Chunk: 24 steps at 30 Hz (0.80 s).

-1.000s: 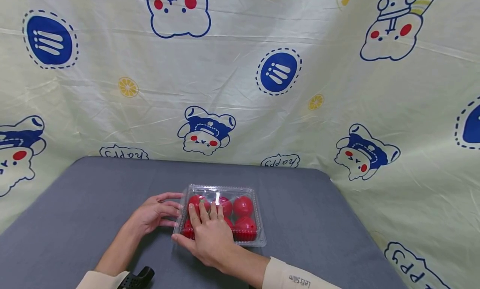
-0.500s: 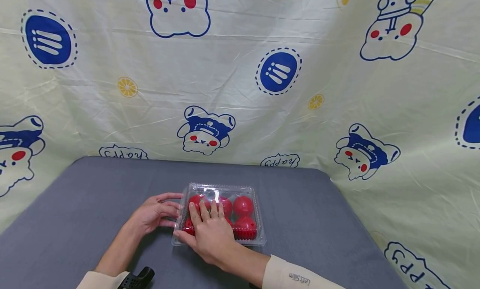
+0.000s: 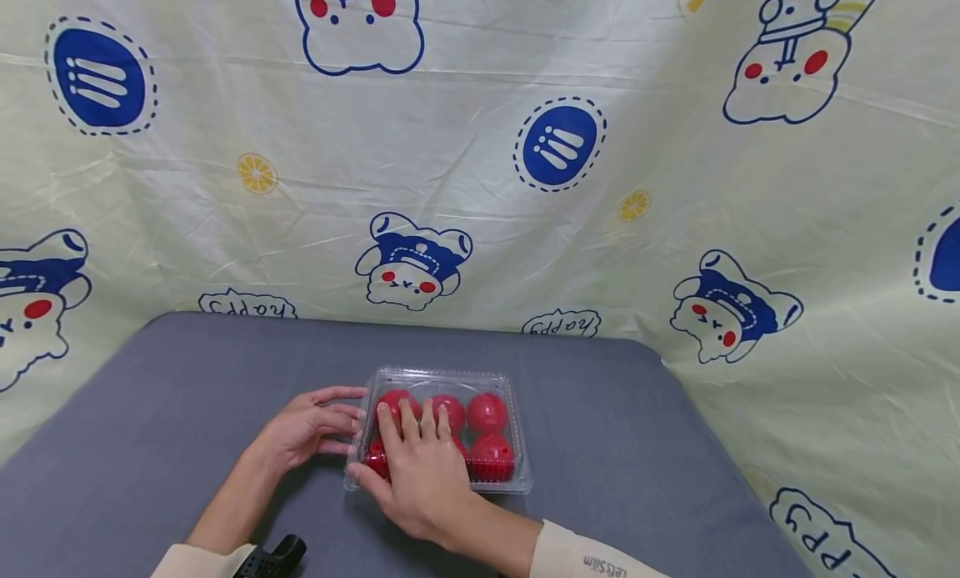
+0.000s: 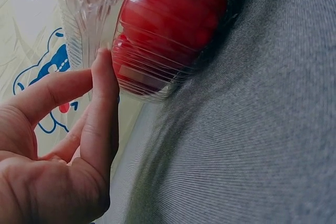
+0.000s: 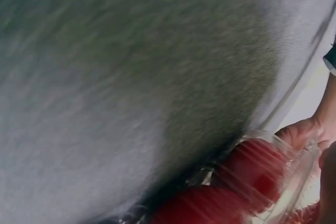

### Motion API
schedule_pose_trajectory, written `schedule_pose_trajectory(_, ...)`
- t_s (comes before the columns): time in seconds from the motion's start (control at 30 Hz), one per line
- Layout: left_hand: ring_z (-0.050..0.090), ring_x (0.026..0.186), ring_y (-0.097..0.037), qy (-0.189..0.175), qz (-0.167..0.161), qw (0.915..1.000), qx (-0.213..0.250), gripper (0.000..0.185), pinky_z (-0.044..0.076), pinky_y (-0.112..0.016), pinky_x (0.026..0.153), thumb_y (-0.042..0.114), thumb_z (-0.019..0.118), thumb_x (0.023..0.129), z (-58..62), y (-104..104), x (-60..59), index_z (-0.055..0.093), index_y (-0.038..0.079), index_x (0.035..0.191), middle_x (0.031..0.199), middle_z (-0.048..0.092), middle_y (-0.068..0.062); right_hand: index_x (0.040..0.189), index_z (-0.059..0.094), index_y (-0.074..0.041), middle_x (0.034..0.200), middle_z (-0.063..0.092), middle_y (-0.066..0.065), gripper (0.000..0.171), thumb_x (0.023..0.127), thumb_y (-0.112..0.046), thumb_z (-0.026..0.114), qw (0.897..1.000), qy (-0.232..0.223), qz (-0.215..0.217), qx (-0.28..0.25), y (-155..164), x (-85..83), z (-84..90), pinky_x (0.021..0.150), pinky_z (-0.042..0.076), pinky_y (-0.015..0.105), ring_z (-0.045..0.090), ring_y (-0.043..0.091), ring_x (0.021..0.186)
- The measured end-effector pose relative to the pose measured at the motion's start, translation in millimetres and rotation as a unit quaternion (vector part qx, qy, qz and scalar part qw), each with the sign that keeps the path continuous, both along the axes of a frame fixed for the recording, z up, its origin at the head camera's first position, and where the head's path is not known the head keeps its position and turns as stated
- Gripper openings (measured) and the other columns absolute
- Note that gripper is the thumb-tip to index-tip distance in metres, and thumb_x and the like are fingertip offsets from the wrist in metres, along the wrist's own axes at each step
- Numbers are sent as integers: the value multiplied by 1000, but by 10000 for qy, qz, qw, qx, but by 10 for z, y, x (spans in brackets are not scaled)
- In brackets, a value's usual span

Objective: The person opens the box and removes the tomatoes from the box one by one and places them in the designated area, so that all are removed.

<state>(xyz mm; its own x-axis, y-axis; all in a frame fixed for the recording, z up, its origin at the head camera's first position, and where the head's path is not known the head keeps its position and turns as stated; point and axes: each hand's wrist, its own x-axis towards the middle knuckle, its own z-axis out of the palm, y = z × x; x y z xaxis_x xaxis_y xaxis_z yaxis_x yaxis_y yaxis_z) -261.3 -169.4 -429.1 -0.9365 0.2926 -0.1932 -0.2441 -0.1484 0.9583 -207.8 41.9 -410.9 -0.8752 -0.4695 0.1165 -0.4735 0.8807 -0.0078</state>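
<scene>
A clear plastic clamshell box lies on the grey cloth, with several red tomatoes inside. My right hand lies flat over the left half of the lid, its fingers spread and pointing away, the thumb at the near left corner. Part of the tomatoes is hidden beneath it. At the box's left side, my left hand has its straight fingers right at the rim. The left wrist view shows these fingertips against the plastic edge, beside a tomato behind the ribbed wall.
The grey cloth-covered table stretches around the box on all sides. Behind it hangs a pale curtain printed with cartoon bears and orange slices. A black band sits on my left wrist.
Both hands keep their places on the box. The right thumb has shifted very slightly to the right along the near left corner, and the glare on the lid has faded.
</scene>
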Motion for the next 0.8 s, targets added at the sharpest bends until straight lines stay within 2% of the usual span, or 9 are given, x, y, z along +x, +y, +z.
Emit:
schedule_pose_trajectory(0.27, 74, 87, -18, -11, 32, 10000, -12, 58, 64, -42, 76, 2, 68, 91, -11, 1, -10, 48, -1, 145, 98, 74, -2, 160, 30, -26, 160, 40, 7, 92, 86, -79, 50, 10000, 32, 77, -44, 7, 2, 16, 119, 36, 56, 38, 41, 147)
schedule_pose_trajectory(0.53, 73, 86, -18, -39, 91, 10000, -14, 56, 64, -41, 75, 1, 68, 92, -19, 0, -9, 49, 0, 144, 99, 73, -3, 158, 34, -27, 157, 44, 8, 92, 84, -80, 51, 9999, 135, 82, -28, -5, 15, 15, 119, 37, 56, 40, 42, 145)
schedule_pose_trajectory(0.8, 72, 84, -17, -16, 92, 9999, -79, 54, 65, -39, 75, 3, 67, 93, -4, 8, -4, 50, 0, 144, 99, 72, -3, 158, 33, -28, 157, 43, 8, 91, 84, -78, 54, 9998, -38, 66, -174, 7, 6, 37, 119, 36, 57, 37, 40, 146)
